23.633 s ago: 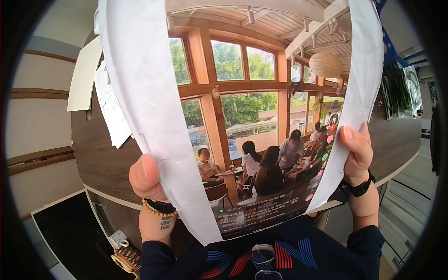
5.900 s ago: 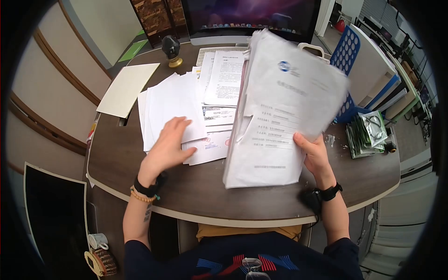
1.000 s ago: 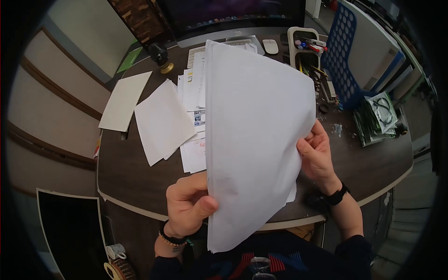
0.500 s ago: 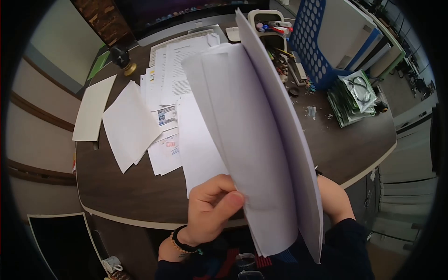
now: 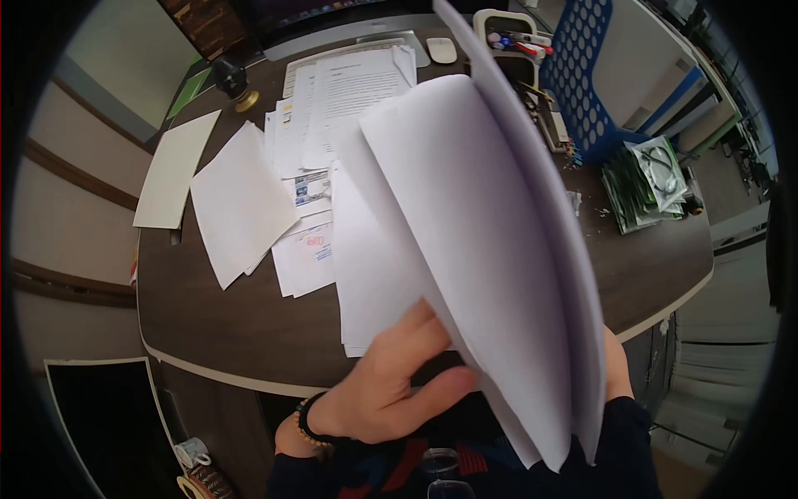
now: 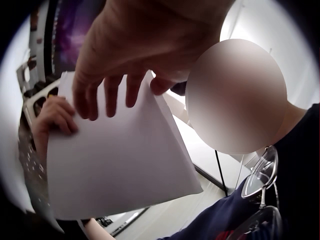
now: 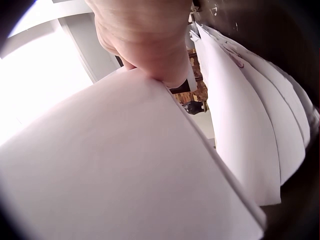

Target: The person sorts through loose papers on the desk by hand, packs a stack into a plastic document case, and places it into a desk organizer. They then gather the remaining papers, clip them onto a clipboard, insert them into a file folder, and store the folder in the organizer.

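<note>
A thick sheaf of large white sheets [image 5: 490, 224] stands upright and fanned over the desk's front edge. My right hand [image 7: 145, 42] grips its side in the right wrist view; in the head view the sheaf hides that hand. Beside the sheaf's left edge, my left hand [image 5: 399, 378] has its fingers extended and thumb apart, and the left wrist view shows the fingers [image 6: 111, 97] spread in front of the paper. White sheets [image 5: 374, 266] lie on the desk just beyond the left hand.
Printed pages [image 5: 345, 96] and loose blank sheets [image 5: 241, 204] lie on the desk [image 5: 224, 333]. A cream board [image 5: 179, 170] is at the left. Behind are a mouse [image 5: 442, 51] and a pen organizer [image 5: 503, 23]. On the right are a blue file rack [image 5: 582, 83] and green packets [image 5: 636, 195].
The sheaf has turned from facing the camera to nearly edge-on. White sheets now lie on the desk's middle. The left hand has let go of the paper edge and extended its fingers.
</note>
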### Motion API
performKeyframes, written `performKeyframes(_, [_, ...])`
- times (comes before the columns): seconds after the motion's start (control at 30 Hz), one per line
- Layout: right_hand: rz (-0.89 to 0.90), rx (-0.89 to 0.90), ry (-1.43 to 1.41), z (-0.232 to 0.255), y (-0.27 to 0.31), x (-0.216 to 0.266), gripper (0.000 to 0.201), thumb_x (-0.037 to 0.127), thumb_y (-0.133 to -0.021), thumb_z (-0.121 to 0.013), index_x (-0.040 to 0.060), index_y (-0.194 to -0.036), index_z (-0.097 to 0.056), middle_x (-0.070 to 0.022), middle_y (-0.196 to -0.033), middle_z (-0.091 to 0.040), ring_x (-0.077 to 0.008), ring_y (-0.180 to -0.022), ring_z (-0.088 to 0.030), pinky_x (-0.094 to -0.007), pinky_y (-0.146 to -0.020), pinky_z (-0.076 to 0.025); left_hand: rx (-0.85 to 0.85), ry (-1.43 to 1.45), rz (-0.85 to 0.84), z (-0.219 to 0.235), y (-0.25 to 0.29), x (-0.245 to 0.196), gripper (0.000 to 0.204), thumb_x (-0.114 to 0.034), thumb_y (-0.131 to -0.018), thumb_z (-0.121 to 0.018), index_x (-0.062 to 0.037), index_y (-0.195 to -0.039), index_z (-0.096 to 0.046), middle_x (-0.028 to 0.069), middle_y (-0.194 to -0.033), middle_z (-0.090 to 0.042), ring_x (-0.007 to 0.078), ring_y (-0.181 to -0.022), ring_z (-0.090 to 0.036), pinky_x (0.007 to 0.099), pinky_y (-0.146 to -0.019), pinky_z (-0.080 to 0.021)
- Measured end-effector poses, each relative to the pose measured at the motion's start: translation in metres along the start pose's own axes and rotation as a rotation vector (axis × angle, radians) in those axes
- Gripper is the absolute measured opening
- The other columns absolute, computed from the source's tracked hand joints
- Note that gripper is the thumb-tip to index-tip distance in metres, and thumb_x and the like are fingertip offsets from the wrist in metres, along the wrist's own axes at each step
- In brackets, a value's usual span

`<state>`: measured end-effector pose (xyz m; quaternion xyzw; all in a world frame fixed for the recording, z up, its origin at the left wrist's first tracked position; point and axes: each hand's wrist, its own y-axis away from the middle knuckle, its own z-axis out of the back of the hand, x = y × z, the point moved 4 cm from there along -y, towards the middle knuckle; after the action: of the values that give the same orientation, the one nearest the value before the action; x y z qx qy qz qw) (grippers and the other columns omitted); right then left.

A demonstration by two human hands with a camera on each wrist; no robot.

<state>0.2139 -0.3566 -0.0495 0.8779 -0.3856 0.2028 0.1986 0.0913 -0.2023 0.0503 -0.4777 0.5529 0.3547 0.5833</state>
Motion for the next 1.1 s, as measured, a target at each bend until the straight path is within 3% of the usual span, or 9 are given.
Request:
performKeyframes(0.03, [0.035,-0.099,0.038,-0.004,-0.001,0.003,0.04,0.013,-0.097,-0.051,-0.0013,-0.134,-0.043,-0.0108,-0.121,-0.06,-0.0152,-0.103,-0.063,-0.028,-0.09,-0.053,-0.021,-0.324,-0.005,0.009,-0.003,-0.002,0.037,-0.012,-0.088,-0.061,0.0061,-0.12,-0.053,0.025,-0.126,-0.048,0.0379,-0.12,-0.047,0.0403,-0.101,-0.037])
performKeyframes(0.07, [0.202,0.157,0.11,-0.029,-0.003,0.01,0.037,0.013,-0.097,-0.054,-0.003,-0.129,-0.045,-0.0115,-0.119,-0.061,-0.0143,-0.1,-0.064,-0.0278,-0.087,-0.053,-0.039,-0.648,-0.009,0.017,-0.005,-0.004,0.043,-0.011,-0.084,-0.063,0.0063,-0.121,-0.051,0.0267,-0.13,-0.044,0.0421,-0.122,-0.043,0.0423,-0.102,-0.036])
performKeyframes(0.1, [0.2,0.166,0.108,-0.024,-0.011,0.012,0.037,0.013,-0.097,-0.054,-0.003,-0.129,-0.045,-0.0115,-0.119,-0.061,-0.0143,-0.1,-0.064,-0.0278,-0.087,-0.053,-0.15,-0.854,0.028,0.032,-0.001,0.006,0.052,-0.009,-0.078,-0.066,0.0066,-0.125,-0.047,0.0283,-0.132,-0.041,0.0446,-0.122,-0.04,0.0456,-0.101,-0.036])
performKeyframes(0.17, [0.077,-0.021,0.297,0.005,-0.027,0.013,0.033,0.014,-0.095,-0.058,-0.0051,-0.12,-0.048,-0.0123,-0.112,-0.065,-0.0127,-0.093,-0.065,-0.0267,-0.083,-0.054,-0.296,-0.962,0.101,0.054,-0.002,0.014,0.054,-0.008,-0.078,-0.065,0.0084,-0.125,-0.046,0.0305,-0.131,-0.041,0.0458,-0.118,-0.041,0.0473,-0.1,-0.037])
performKeyframes(0.27, [0.138,-0.184,0.603,0.012,-0.029,0.019,0.027,0.009,-0.092,-0.059,-0.0065,-0.112,-0.05,-0.0107,-0.089,-0.068,-0.0099,-0.076,-0.065,-0.0236,-0.07,-0.052,-0.271,-1.221,0.098,0.074,-0.001,0.042,0.055,-0.009,-0.078,-0.066,0.0113,-0.125,-0.044,0.0321,-0.131,-0.04,0.0461,-0.115,-0.043,0.0474,-0.099,-0.038])
performKeyframes(0.4, [0.19,-0.272,0.959,0.021,-0.028,0.031,0.024,0.005,-0.086,-0.059,-0.005,-0.105,-0.049,-0.0073,-0.071,-0.066,-0.0072,-0.059,-0.059,-0.0205,-0.052,-0.043,-0.318,-1.155,0.225,0.081,0.002,0.066,0.059,-0.011,-0.078,-0.07,0.0131,-0.126,-0.043,0.0303,-0.128,-0.042,0.0434,-0.113,-0.045,0.0442,-0.097,-0.042])
performKeyframes(0.53, [0.196,-0.324,0.972,0.025,-0.026,0.048,0.021,0.004,-0.08,-0.06,-0.0009,-0.097,-0.047,-0.0071,-0.067,-0.063,-0.0078,-0.053,-0.056,-0.0215,-0.045,-0.039,-0.347,-1.193,0.235,0.084,0.004,0.068,0.065,-0.011,-0.074,-0.075,0.0125,-0.126,-0.043,0.0272,-0.125,-0.043,0.0416,-0.113,-0.046,0.0428,-0.096,-0.043])
performKeyframes(0.83, [0.192,-0.329,0.762,0.035,-0.032,0.04,0.025,0.004,-0.084,-0.06,-0.0021,-0.103,-0.045,-0.0099,-0.074,-0.063,-0.0117,-0.06,-0.062,-0.0242,-0.052,-0.049,-0.427,-1.177,0.254,0.093,0.001,0.067,0.068,-0.01,-0.069,-0.079,0.0073,-0.127,-0.048,0.0193,-0.118,-0.049,0.0337,-0.108,-0.053,0.0375,-0.091,-0.046])
performKeyframes(1.1, [0.171,-0.33,0.748,0.037,-0.033,0.037,0.025,0.004,-0.086,-0.058,-0.0031,-0.106,-0.045,-0.0109,-0.077,-0.064,-0.013,-0.064,-0.064,-0.0251,-0.055,-0.051,-0.63,-1.189,0.17,0.092,0.001,0.062,0.027,-0.003,-0.078,-0.069,0.0022,-0.104,-0.06,0.0144,-0.076,-0.06,0.0315,-0.072,-0.06,0.0415,-0.064,-0.047])
